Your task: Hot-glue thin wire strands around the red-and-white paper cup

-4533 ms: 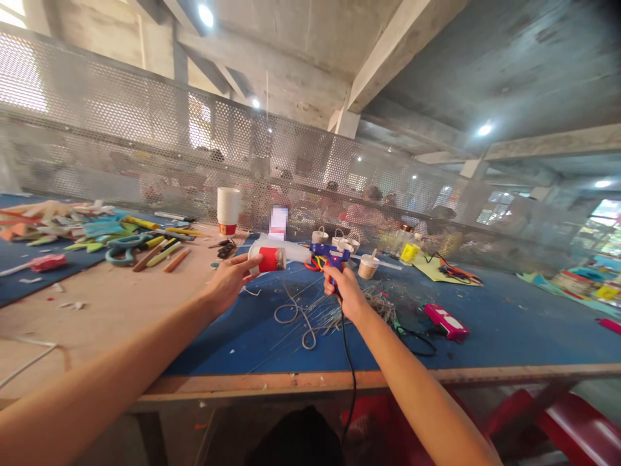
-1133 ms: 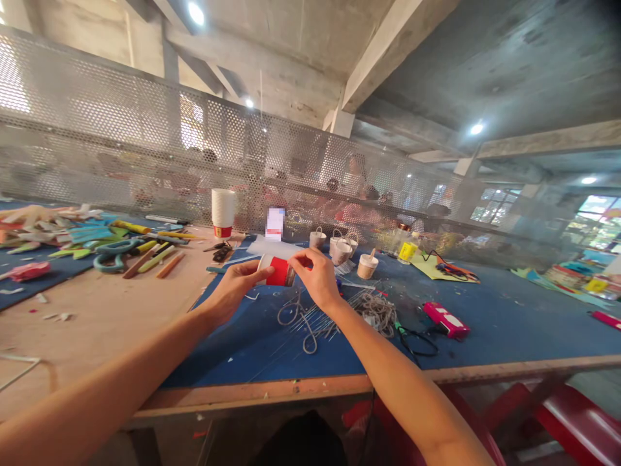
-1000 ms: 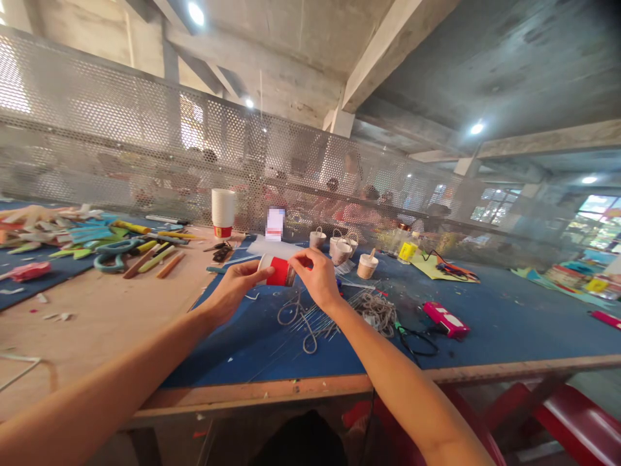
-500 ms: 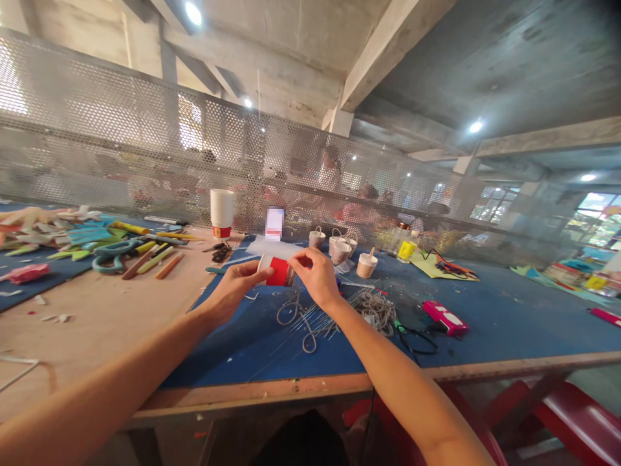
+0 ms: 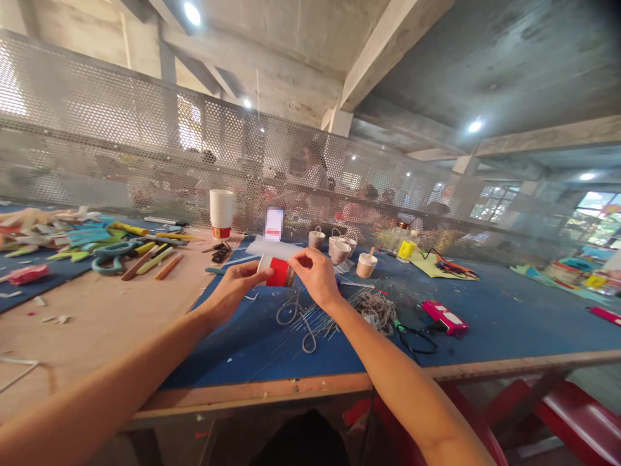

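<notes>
A: Please count from the left, with the red-banded cup (image 5: 278, 272) as the clock's centre.

B: One pair of scissors (image 5: 110, 263) lies at nine o'clock, and one stack of cups (image 5: 222, 212) stands between ten and eleven.

A: And the two hands?

B: The left hand (image 5: 237, 281) grasps this one cup by its white end. The right hand (image 5: 315, 275) has thumb and finger pinched together at the brownish end; whether something is between them, I cannot tell.

A: Further right?

B: At least three small cups (image 5: 341, 252) stand near two o'clock, one cup with a stick (image 5: 367, 266) at three, one tangle of grey cord (image 5: 379, 310) near four, and one pink box (image 5: 444, 317) between three and four.

A: How does the held cup point?

B: It is above the blue table surface (image 5: 228, 356), on its side. Its long axis runs almost level, the white end toward nine o'clock, the brownish end toward three, slightly lower.
</notes>
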{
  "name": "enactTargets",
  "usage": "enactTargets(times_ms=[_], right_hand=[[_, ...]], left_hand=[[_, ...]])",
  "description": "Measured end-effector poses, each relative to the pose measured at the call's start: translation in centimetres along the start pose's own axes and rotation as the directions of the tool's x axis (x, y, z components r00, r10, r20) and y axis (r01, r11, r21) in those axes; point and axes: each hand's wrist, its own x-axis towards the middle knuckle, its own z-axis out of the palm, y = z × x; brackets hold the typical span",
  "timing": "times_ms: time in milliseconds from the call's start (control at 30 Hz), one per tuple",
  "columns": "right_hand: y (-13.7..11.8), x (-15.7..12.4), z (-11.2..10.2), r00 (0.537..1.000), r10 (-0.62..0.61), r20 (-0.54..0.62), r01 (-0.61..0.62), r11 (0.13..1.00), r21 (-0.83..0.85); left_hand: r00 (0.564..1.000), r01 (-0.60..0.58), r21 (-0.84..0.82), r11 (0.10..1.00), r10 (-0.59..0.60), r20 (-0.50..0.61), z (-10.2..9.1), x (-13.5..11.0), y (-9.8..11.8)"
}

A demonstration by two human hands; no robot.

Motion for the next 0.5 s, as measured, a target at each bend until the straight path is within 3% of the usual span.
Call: enactTargets(times_ms=[500], right_hand=[[0.23,0.01,0.07,0.999,0.034,0.015,-0.034,0.999,-0.007]], left_hand=[[1.000,0.005,-0.002,1.000,-0.005,-0.005,-0.23,0.04,-0.18]])
